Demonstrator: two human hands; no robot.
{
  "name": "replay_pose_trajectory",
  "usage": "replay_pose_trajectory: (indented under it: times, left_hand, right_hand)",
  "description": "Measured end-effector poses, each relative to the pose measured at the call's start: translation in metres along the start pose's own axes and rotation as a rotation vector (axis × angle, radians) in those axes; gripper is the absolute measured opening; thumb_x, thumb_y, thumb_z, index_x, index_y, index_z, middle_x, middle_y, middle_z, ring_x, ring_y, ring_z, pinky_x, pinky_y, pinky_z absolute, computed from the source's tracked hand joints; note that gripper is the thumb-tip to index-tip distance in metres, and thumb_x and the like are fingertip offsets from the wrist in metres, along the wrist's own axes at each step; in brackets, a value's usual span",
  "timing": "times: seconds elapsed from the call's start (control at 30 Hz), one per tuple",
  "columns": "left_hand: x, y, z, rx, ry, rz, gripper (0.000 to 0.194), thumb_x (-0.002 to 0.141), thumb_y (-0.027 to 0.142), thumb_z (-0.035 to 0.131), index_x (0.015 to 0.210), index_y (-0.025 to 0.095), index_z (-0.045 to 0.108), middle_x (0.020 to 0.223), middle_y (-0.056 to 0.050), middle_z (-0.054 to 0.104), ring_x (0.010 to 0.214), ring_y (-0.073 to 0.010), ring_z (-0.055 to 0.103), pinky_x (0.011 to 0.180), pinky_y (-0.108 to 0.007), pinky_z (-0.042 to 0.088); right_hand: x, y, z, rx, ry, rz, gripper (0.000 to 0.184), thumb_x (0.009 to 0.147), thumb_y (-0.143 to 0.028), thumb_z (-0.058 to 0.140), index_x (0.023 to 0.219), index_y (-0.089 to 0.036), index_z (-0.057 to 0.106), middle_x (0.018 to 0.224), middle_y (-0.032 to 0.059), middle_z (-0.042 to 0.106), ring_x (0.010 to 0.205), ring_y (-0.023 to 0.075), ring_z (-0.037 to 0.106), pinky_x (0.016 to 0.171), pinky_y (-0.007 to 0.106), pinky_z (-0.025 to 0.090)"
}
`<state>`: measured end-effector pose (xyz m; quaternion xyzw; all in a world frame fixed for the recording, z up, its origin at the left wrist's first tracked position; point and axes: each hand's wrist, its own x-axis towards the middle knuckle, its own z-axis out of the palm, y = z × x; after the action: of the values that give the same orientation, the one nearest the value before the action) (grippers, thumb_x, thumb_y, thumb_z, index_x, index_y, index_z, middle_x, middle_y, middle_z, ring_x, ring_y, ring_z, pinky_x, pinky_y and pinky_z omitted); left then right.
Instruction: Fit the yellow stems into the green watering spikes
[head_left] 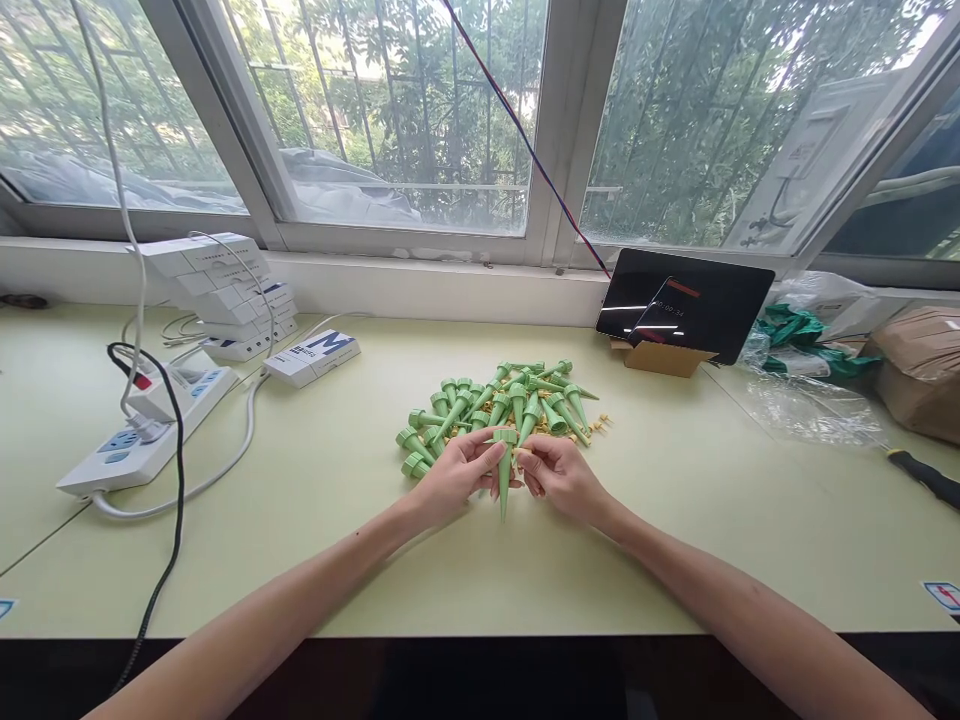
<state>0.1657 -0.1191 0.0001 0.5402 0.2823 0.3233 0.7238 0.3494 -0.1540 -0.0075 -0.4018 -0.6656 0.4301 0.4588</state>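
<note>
Head view: one green spike held between two hands, near a heap of its kind

The green spike (503, 478) is at the middle of the scene, just on the near side of the heap, its ribbed cap on the far side and its pointed tip toward the near edge. The left hand (459, 470) has its grip closed on the spike by the cap end. The right hand (566, 480) is pinched up against the spike's right side, its grip apparently closed on a small yellow piece (517, 454), mostly hidden by the fingers.

As for progress, this one spike is in hand and the other green spikes (517, 397) lie loose in the heap, at mixed angles. More yellow bits (600, 424) lie among them and at the heap's right edge. Which heaped spikes have been dealt with, if any, I cannot tell; the spike in hand looks midway through handling.

Farther out on the pale surface (517, 590), a white power strip (161, 445) and a stack of white boxes (244, 300) are at left, with a single white box (313, 358) nearer the heap. At far right, a dark tablet (705, 300) leans in a cardboard stand (667, 359); beyond it to the right are clear plastic (817, 408), a brown package (926, 365) and a black handle (926, 478).
</note>
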Motion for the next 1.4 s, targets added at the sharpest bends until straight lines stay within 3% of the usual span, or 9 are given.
replay_pose_trajectory:
  times: [0.37,0.93,1.23,1.4]
  left_hand:
    - [0.0018,-0.003,-0.0033,0.064,0.01,0.037,0.056,0.086,0.044,0.066,0.131,0.015,0.053,0.082,-0.008,0.07,0.078,-0.0239,0.072,0.052,-0.022,0.047]
    - [0.0008,0.002,-0.0024,0.12,0.007,0.056,0.056,0.085,0.045,0.066,0.13,0.014,0.054,0.076,-0.006,0.068,0.077,-0.0246,0.071,0.057,-0.026,0.051]
    - [0.0013,0.0005,-0.0062,0.229,-0.013,0.114,0.051,0.089,0.043,0.061,0.129,0.013,0.054,0.075,-0.006,0.067,0.064,-0.0173,0.065,0.059,-0.028,0.053]
    - [0.0005,0.0055,-0.0068,0.401,-0.008,0.16,0.047,0.089,0.042,0.061,0.123,0.011,0.058,0.069,-0.003,0.063,0.054,-0.0128,0.059,0.055,-0.026,0.049]
  right_hand:
    - [0.0009,-0.0008,0.0011,0.162,-0.025,0.066,0.04,0.092,-0.048,0.054,0.065,-0.018,0.049,0.048,-0.004,0.049,0.043,0.0095,0.045,0.048,0.025,0.039]
    - [0.0003,-0.001,0.0003,0.144,-0.035,0.071,0.042,0.093,-0.048,0.053,0.065,-0.018,0.05,0.049,-0.0039,0.05,0.044,0.0093,0.046,0.05,0.025,0.039]
    - [0.0007,-0.0001,-0.0007,0.106,-0.054,0.085,0.042,0.094,-0.048,0.052,0.065,-0.018,0.049,0.049,-0.0042,0.05,0.043,0.0088,0.044,0.049,0.024,0.037]
    - [0.0012,-0.0065,-0.0066,0.025,-0.121,0.083,0.042,0.094,-0.047,0.052,0.064,-0.018,0.05,0.051,-0.0029,0.05,0.046,0.009,0.045,0.049,0.023,0.036]
